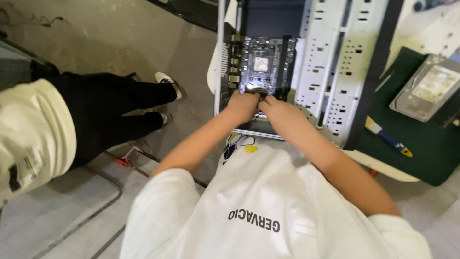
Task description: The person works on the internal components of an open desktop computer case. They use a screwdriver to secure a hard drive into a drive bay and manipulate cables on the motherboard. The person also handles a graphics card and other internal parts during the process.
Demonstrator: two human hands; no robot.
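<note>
Room is tight: the motherboard (262, 64) lies flat inside the open white computer case (330, 57), hemmed by the case wall on the left and perforated drive racks on the right. Left hand (243, 106) and right hand (280, 112) meet at the board's near edge, fingers curled and pressed against it; what they pinch cannot be told. A hard drive (426, 86) and a screwdriver (387, 136) rest on the green mat (426, 153), well apart. Another person's legs (115, 108) stand left.
</note>
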